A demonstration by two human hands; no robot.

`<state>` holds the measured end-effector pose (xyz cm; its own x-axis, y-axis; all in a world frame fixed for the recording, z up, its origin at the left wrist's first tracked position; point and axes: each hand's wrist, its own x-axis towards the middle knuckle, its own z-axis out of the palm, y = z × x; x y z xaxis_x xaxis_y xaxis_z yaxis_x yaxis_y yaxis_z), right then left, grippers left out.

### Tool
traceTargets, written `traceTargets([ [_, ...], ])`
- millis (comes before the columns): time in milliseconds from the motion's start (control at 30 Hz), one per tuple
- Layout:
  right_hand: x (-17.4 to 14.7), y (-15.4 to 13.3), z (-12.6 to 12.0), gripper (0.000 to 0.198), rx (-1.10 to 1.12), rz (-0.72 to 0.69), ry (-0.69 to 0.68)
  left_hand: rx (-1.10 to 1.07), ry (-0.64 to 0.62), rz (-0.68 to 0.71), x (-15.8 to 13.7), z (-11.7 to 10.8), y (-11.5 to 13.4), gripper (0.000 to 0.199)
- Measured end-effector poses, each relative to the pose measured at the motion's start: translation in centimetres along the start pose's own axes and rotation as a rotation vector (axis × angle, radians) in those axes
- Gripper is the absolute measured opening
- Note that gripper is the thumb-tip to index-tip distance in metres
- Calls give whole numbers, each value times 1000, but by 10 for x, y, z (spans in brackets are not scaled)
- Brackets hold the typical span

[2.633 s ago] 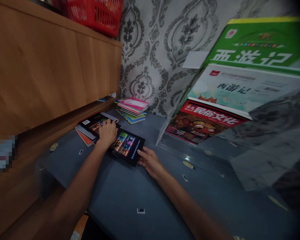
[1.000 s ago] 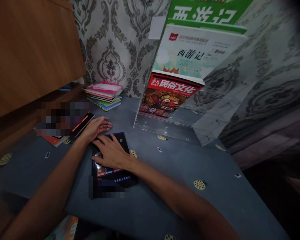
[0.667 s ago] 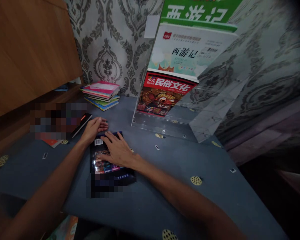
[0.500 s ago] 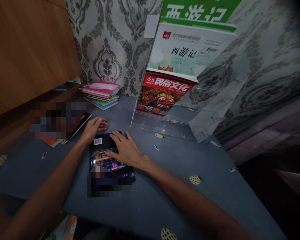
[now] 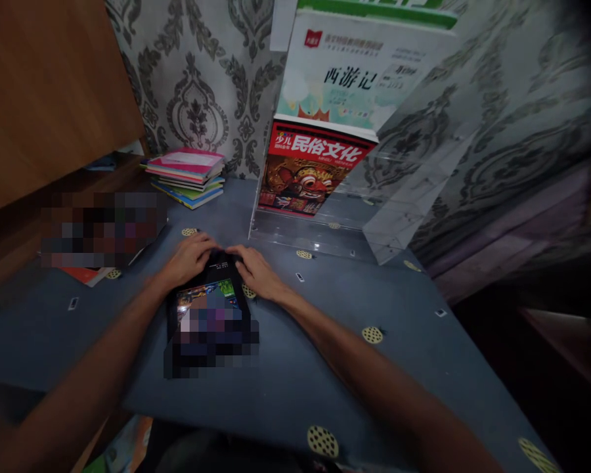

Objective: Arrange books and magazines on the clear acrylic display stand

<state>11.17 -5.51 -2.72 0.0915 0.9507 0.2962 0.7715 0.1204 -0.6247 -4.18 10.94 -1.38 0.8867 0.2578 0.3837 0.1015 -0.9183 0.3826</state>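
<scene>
A dark book (image 5: 207,292) with a colourful picture and small light lettering lies on the blue-grey tabletop, its near part blurred out by pixels. My left hand (image 5: 192,257) is at its far left corner, fingers bent over the far edge. At the far right corner, my right hand (image 5: 256,268) holds the edge with bent fingers, its thumb tucked towards the book. The fingertips of both hands nearly meet there. Whether the far edge is slightly raised from the table, I cannot tell.
A clear display rack (image 5: 398,226) stands beyond my right hand, with a red book (image 5: 308,174) and a white book (image 5: 347,75) in it. A stack of books (image 5: 187,172) sits at the back left. Pixelated books (image 5: 103,230) lie at the left. Patterned wallpaper rises behind.
The dark book's face has changed: the barcode side is gone and a different picture shows. My right hand has moved from lying flat on the cover to the far right corner.
</scene>
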Motion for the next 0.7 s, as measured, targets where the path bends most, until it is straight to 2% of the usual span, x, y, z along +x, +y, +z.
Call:
traceTargets([
  [100,1,5,2,42,51,-6,25,120,4,87,-2,2,5,35],
  [267,3,9,5,43,120,3,49,197,15,135,-9,3,7,36],
  [700,3,3,3,49,77,22,58,213,-5,120,-10,4,8,41],
])
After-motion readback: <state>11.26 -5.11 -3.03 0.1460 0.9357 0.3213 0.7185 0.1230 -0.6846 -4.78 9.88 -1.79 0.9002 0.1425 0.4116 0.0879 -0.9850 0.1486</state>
